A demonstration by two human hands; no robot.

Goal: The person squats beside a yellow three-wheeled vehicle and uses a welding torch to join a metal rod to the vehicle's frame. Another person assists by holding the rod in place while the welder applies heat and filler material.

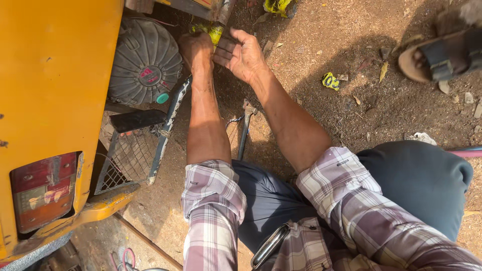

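Note:
My left hand (197,49) is closed in a fist around a yellow-labelled cylindrical part (216,33) under the rear of a yellow vehicle (55,75). Beside it, my right hand (240,52) is held flat with fingers spread, its fingertips touching the same part. Both sleeves are plaid and rolled up. Just left of my left hand sits a round ribbed grey cover (144,61) of the engine.
A long metal tool (244,128) lies on the dirt between my forearms. A metal mesh guard (131,153) and red tail lamp (44,189) are at left. Another person's sandalled foot (442,55) stands at upper right. Yellow scraps (330,81) litter the ground.

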